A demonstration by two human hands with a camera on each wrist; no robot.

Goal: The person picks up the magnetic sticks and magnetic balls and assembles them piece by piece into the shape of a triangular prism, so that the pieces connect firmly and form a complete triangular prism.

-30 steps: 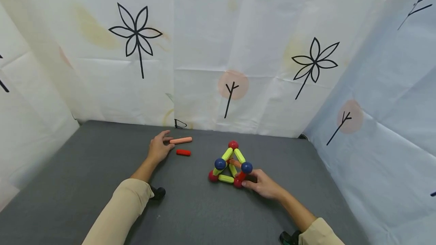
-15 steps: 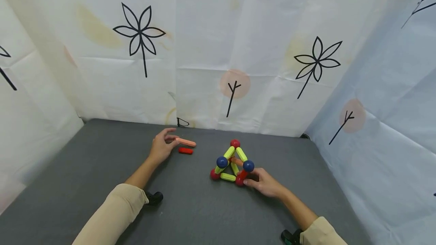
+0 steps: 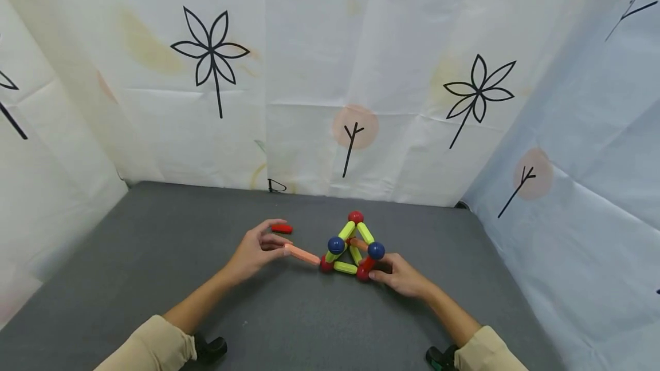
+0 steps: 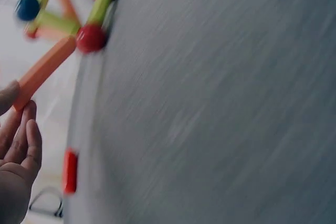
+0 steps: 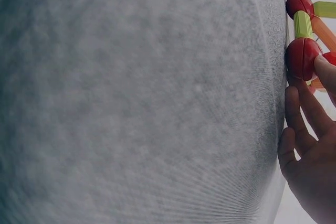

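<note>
A frame of magnetic rods and balls (image 3: 345, 268) stands mid-table, with yellow-green, orange and red rods joined by red and blue balls. My left hand (image 3: 256, 255) pinches one end of an orange rod (image 3: 303, 254) between thumb and fingers. Its far end is right at the frame's front-left red ball (image 4: 91, 38). On the other side, my right hand (image 3: 404, 280) holds the front-right red ball (image 5: 303, 59) with thumb and fingertips, low near the tabletop. Part of the frame's back is hidden behind its front rods.
A short red rod (image 3: 282, 228) lies on the dark grey table (image 3: 289, 325) beyond my left hand. White patterned cloth (image 3: 304, 73) hangs close behind the table and along its sides.
My left hand has picked up the orange rod and brought it right and nearer, from beside the red rod to the frame's left ball. My right hand stays at the frame.
</note>
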